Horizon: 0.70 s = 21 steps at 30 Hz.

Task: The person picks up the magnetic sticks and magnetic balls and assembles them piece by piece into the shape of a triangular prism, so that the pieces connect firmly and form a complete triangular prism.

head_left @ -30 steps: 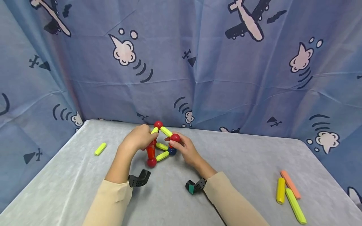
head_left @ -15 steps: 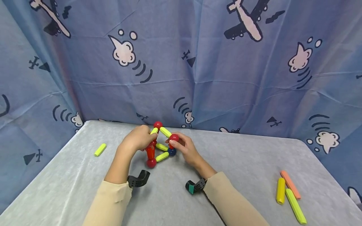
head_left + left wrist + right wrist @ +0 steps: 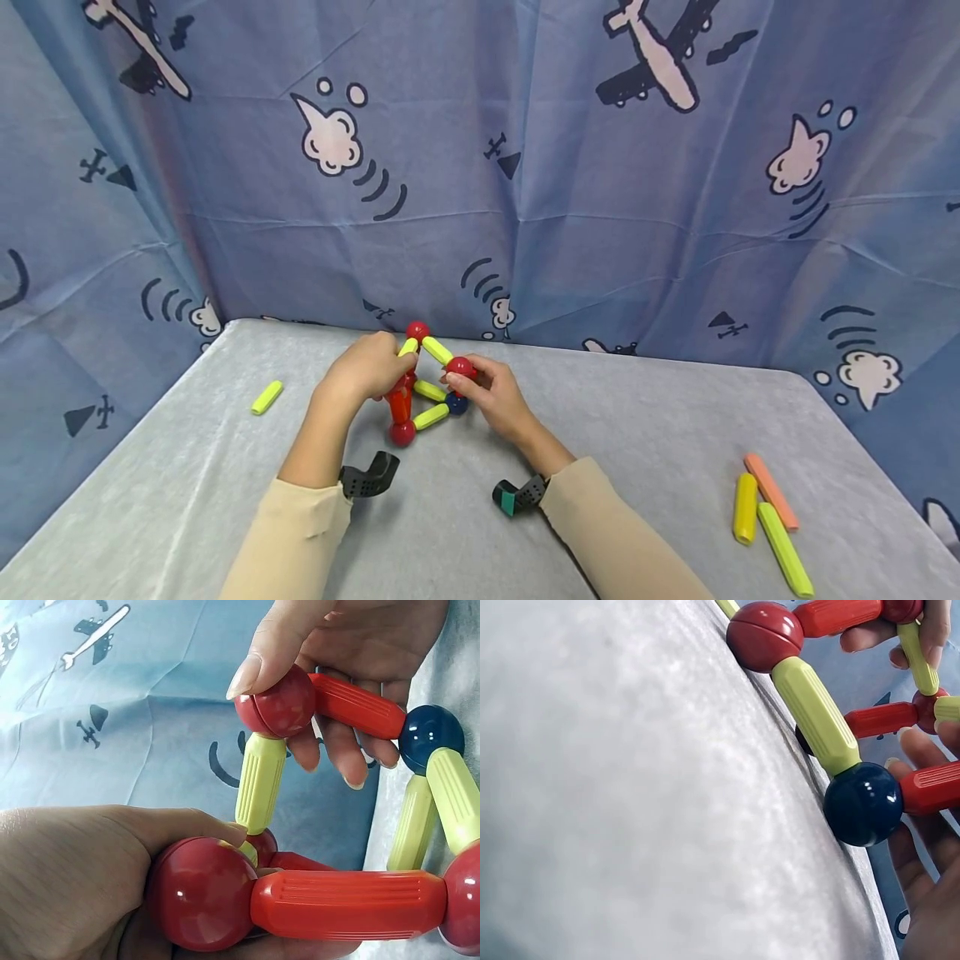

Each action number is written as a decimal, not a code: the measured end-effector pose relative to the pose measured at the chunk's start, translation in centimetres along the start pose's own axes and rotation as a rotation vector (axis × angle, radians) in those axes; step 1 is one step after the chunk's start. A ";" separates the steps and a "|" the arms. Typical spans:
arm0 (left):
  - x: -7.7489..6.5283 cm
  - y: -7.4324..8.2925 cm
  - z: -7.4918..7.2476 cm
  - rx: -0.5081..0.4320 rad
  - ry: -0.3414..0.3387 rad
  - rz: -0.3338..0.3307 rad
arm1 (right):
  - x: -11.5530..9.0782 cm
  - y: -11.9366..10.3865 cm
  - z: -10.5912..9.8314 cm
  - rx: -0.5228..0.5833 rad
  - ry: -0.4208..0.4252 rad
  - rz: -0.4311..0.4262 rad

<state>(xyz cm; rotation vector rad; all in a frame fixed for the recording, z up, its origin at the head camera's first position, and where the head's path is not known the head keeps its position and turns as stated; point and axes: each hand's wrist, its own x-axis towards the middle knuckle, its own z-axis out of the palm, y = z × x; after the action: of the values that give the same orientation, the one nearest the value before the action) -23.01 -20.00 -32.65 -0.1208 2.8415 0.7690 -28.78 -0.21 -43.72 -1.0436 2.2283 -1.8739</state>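
A frame of sticks and balls stands on the table between my hands. My left hand (image 3: 367,367) grips its left side around a red ball (image 3: 201,894), from which a thick red stick (image 3: 349,904) runs to another red ball. On the other side my right hand (image 3: 501,398) holds a red ball (image 3: 460,367), the thumb against it. That ball tops a red stick (image 3: 358,705) rising from a dark blue ball (image 3: 455,404). A yellow-green stick (image 3: 437,350) spans from it to the far red ball (image 3: 417,332). Fingers hide part of the left side.
A loose yellow-green stick (image 3: 267,397) lies on the left of the grey-white table (image 3: 600,433). At the right lie a yellow stick (image 3: 745,508), an orange one (image 3: 772,492) and a longer yellow-green one (image 3: 785,550). A blue patterned curtain (image 3: 480,167) hangs behind the table.
The red ball in my right hand has shifted slightly left, along with my fingertips. My left hand keeps its grip and has hardly moved.
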 end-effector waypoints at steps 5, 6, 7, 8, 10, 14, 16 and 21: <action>0.0 0.1 0.0 0.010 -0.001 -0.010 | 0.0 -0.2 0.0 -0.064 -0.023 0.021; 0.0 0.1 0.0 0.013 -0.001 -0.011 | 0.0 -0.3 0.0 -0.069 -0.027 0.021; 0.0 0.2 0.0 0.015 -0.001 -0.011 | 0.0 -0.3 0.0 -0.070 -0.031 0.021; 0.0 0.2 0.0 0.018 -0.001 -0.008 | 0.1 -0.3 0.1 -0.072 -0.032 0.021; 0.0 0.2 0.0 0.018 -0.003 -0.009 | 0.1 -0.3 0.1 -0.070 -0.032 0.023; 0.0 0.1 0.0 0.022 0.004 -0.006 | 0.1 -0.3 0.2 -0.094 -0.020 0.033; 0.0 0.1 0.0 0.027 0.009 -0.003 | 0.1 -0.5 0.3 -0.131 -0.011 0.038; 0.1 0.0 -0.1 0.021 0.006 0.004 | 0.0 -0.8 0.4 -0.190 -0.008 0.053</action>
<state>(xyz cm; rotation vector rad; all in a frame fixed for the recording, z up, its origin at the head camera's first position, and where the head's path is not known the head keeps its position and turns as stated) -23.09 -20.02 -32.61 -0.1142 2.8557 0.7404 -28.22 -0.63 -43.08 -1.0019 2.4421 -1.6613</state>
